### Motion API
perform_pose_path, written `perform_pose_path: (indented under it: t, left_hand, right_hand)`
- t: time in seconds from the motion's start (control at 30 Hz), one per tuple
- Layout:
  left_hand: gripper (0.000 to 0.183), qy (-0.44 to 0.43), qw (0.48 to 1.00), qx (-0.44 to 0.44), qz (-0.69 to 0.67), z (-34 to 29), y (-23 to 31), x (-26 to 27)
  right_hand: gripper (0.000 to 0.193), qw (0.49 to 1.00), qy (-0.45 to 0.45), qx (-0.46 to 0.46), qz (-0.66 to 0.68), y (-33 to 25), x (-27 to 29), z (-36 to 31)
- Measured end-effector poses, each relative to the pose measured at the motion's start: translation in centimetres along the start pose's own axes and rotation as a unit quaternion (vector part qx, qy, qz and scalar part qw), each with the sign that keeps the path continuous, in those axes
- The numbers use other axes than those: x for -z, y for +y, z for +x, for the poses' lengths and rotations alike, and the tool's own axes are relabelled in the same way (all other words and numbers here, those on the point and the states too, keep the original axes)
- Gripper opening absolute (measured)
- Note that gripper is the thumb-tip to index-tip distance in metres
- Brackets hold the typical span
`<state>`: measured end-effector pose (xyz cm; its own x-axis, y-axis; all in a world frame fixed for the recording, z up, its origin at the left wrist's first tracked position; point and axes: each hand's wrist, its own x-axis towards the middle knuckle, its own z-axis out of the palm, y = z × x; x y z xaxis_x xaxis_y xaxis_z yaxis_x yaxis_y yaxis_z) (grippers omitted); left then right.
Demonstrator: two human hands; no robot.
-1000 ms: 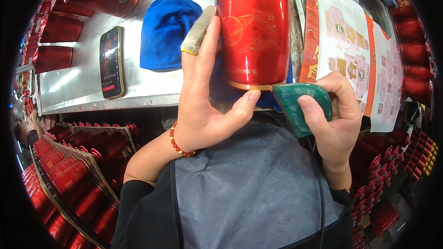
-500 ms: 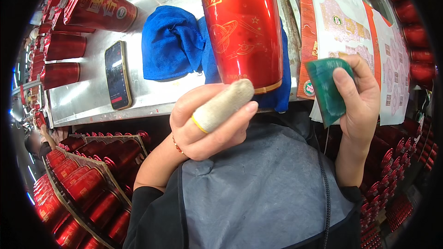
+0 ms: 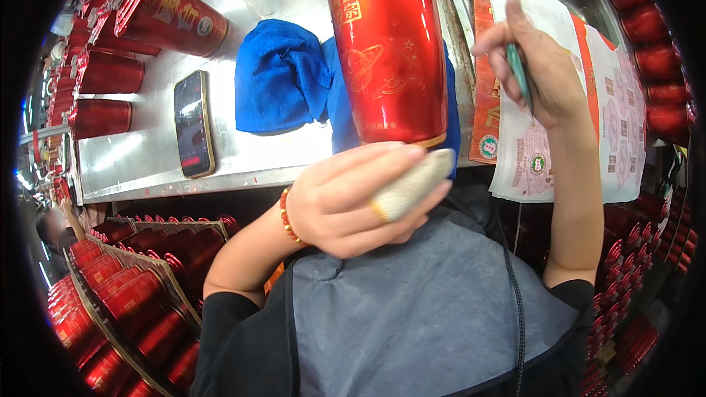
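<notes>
**Right hand up on the labels**

Your right hand [image 3: 540,73] has lifted its pinched thin green scraper [image 3: 517,73] onto the printed label sheets [image 3: 559,154]. Your left hand [image 3: 353,198], fingers curled, cups the tall red metal canister [image 3: 386,44] end, beside blue cloth [image 3: 283,77] and black phone [image 3: 193,123]

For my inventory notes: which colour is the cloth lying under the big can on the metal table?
Blue: the cloth under the red can, clearest in the head view.

Head-worn fisheye, looking steeply down, close over steel bench [image 3: 140,162]
</notes>
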<state>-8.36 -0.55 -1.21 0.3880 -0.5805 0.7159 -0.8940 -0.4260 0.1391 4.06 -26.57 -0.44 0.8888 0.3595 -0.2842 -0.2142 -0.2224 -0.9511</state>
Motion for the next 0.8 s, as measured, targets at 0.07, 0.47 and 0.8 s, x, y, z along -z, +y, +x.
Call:
perform_pose_path:
  t: [0.07, 0.47, 0.8]
  left_hand:
    - [0.025, 0.002, 0.996, 0.081, 0.021, -1.2, 0.9, 1.2]
    - [0.035, -0.018, 0.989, 0.133, 0.062, -2.0, 1.9, 1.7]
    - [0.033, 0.038, 0.991, 0.112, 0.069, -2.7, 1.9, 0.6]
  right_hand:
    - [0.066, 1.000, -0.018, 0.021, -0.005, -0.3, -0.2, 1.4]
    - [0.076, 0.984, -0.147, 0.070, 0.068, -2.0, -5.8, 7.4]
    - [0.073, 0.950, -0.260, -0.042, 0.168, 0.2, -3.8, 8.4]
